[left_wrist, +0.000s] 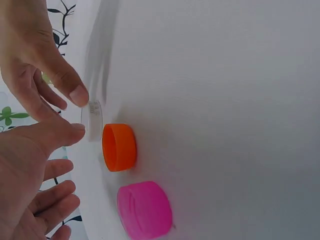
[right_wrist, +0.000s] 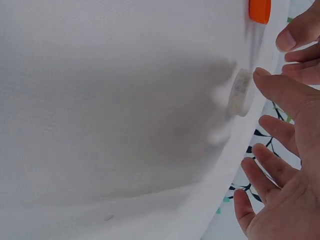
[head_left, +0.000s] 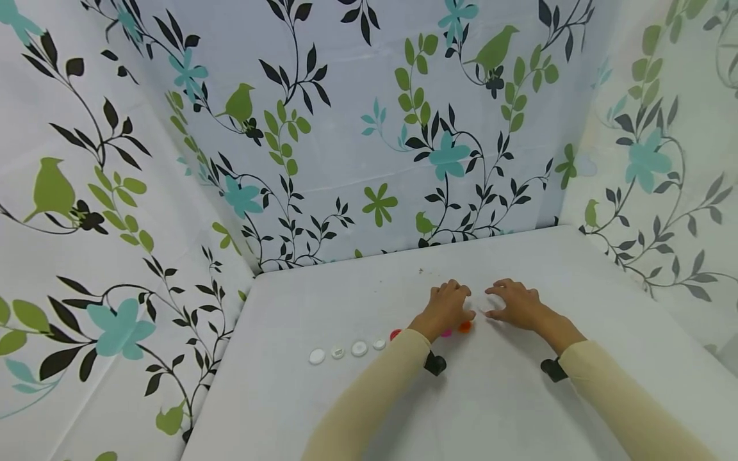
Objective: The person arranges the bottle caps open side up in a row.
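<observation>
A translucent, low round cap (left_wrist: 93,121) with faint printing stands on its edge on the white table. My left hand (head_left: 445,308) is just left of it, thumb stretched toward the cap and fingers spread. From the other side my right hand (head_left: 516,306) reaches in, its fingers loose and apart. In the right wrist view the right thumb tip comes close to the translucent cap (right_wrist: 241,95); whether it touches cannot be told. Neither hand grips anything. Beside the translucent cap stands an orange bottle cap (left_wrist: 122,147), then a pink one (left_wrist: 147,212).
A row of caps runs left across the table (head_left: 277,384): a red cap (head_left: 395,334), partly behind the left arm, then several white caps (head_left: 359,348). Patterned cloth (head_left: 346,160) with leaves and birds stands behind the table and at both sides.
</observation>
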Motion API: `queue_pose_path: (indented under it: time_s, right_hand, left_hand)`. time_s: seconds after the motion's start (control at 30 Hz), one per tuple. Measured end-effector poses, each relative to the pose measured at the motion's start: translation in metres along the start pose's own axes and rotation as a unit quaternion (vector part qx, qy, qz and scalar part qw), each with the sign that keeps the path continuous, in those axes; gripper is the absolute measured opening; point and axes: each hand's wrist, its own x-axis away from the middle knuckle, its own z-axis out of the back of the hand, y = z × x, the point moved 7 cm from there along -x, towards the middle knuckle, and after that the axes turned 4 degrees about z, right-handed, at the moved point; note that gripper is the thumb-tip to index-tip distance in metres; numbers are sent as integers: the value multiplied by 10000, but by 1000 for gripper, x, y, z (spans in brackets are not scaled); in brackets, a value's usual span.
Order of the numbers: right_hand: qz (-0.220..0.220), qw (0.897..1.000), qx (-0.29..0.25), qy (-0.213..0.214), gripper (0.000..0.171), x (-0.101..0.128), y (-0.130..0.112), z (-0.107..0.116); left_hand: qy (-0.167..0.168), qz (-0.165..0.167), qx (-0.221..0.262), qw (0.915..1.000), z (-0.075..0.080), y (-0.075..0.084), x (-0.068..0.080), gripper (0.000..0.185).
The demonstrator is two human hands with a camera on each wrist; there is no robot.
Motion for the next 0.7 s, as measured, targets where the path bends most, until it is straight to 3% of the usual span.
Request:
queue_pose_path:
  time_s: [0.3, 0.7]
  right_hand:
    - [-113, 9999, -39, -110, 45, -1, 3, -7]
    - [-55, 10000, 0, 35, 38, -2, 6, -9]
  left_hand:
    - [-177, -47, -208, 9996, -6, 15, -13, 42]
    - [-6, -40, -390, 9992, -10, 22, -16, 38]
